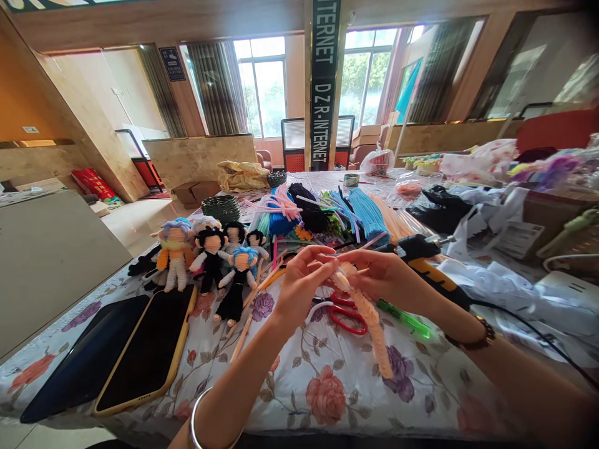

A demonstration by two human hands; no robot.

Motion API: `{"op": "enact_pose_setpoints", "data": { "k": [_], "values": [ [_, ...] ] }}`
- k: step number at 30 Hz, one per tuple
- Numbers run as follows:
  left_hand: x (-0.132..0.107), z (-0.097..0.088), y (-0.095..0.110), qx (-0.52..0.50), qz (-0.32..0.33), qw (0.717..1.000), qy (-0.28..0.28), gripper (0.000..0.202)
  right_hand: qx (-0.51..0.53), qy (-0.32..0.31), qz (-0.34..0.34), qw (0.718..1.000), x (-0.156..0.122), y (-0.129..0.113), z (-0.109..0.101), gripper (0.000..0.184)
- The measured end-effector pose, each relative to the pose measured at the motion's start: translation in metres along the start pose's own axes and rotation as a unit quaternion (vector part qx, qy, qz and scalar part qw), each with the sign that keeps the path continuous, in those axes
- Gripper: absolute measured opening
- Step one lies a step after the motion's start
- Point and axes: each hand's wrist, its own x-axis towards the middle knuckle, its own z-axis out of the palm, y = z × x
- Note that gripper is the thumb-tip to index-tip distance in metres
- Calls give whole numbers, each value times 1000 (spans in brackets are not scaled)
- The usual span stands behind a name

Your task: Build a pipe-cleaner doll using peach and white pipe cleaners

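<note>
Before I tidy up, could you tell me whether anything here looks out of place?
The glue gun lies beyond the right hand holding the peach pipe cleaner, nozzle toward white plastic bags; nothing looks spilled or damaged.

The person's left hand [299, 284] and right hand [386, 279] are bare, and so are both forearms as far as the view shows them. The left forearm [243, 380] wears a thin, smooth, silver-coloured bangle [202, 416], a plain round hoop that sits loosely near the bottom edge. The right wrist [461, 330] carries a dark brown band [478, 340] with gold-coloured pieces set along it. Whether that is a watch or a bracelet cannot be told.
</note>
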Motion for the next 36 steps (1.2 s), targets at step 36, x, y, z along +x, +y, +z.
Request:
{"op": "enact_pose_setpoints", "data": {
  "k": [36],
  "values": [
    [-2, 4, -1, 11, 110, 994, 19, 24, -312, 102, -309, 892, -9, 3, -11, 53]
  ]
}}
